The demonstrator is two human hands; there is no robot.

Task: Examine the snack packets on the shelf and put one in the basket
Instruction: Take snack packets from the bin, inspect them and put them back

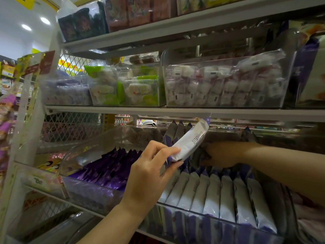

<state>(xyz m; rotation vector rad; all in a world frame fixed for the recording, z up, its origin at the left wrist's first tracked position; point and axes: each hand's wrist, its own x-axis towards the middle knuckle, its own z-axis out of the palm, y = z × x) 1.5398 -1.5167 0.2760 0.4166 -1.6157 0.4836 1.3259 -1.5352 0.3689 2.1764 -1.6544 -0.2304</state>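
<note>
My left hand [151, 166] pinches the lower end of a white and purple snack packet [190, 140], held tilted above the bin with its printed back toward me. Below it a clear bin [219, 224] holds a row of several matching white packets [226, 196] standing on edge. My right hand [221, 154] reaches deep into the back of that bin among dark purple packets; its fingers are hidden there, so what they grip cannot be told. No basket is in view.
A clear bin of purple packets [105, 171] sits to the left on the same shelf. The shelf above [123, 110] carries clear bins of green-labelled [126, 87] and white wrapped sweets [223, 83]. A wire mesh side panel [70, 127] closes the left end.
</note>
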